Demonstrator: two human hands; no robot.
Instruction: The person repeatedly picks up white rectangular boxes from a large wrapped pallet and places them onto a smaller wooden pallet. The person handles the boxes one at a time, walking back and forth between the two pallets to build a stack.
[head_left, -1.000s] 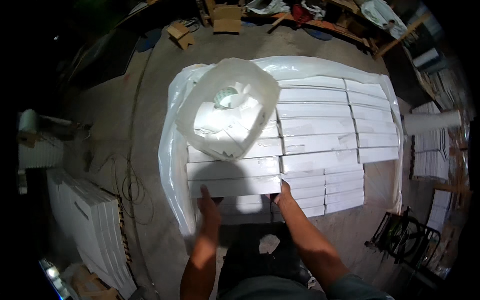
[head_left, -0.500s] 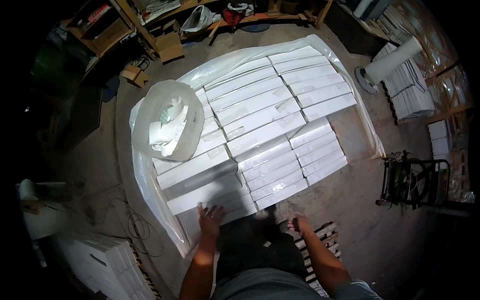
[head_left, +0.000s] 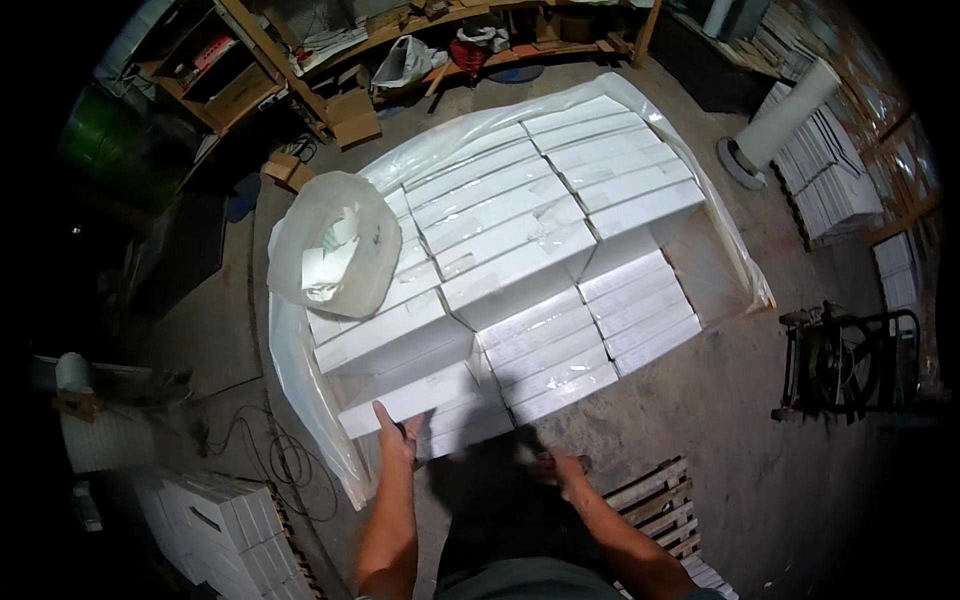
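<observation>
A long white box point(head_left: 405, 398) lies at the front left of a pallet-sized stack, above other white boxes point(head_left: 465, 433). My left hand point(head_left: 397, 438) is at its near side, with thumb and fingers apart; the thumb reaches the box's edge, and I cannot tell how firmly it touches. My right hand point(head_left: 563, 472) hangs over the floor to the right, in front of my dark trousers, with nothing seen in its loosely bent fingers. Its fingertips are partly in shadow. On the stack's left part stands a translucent plastic tub point(head_left: 375, 270) with white scraps point(head_left: 330, 258) inside.
Clear plastic sheeting point(head_left: 292, 365) wraps the stack's sides. A slatted wooden pallet point(head_left: 655, 500) lies at my right. Cables point(head_left: 270, 450) coil on the left floor near more white boxes point(head_left: 235, 520). A black-framed cart point(head_left: 845, 365) and a roll of wrap point(head_left: 790, 115) stand right.
My left hand has moved slightly left and down against the front left box. My right hand has come inward to the left. The view has shifted a little.
</observation>
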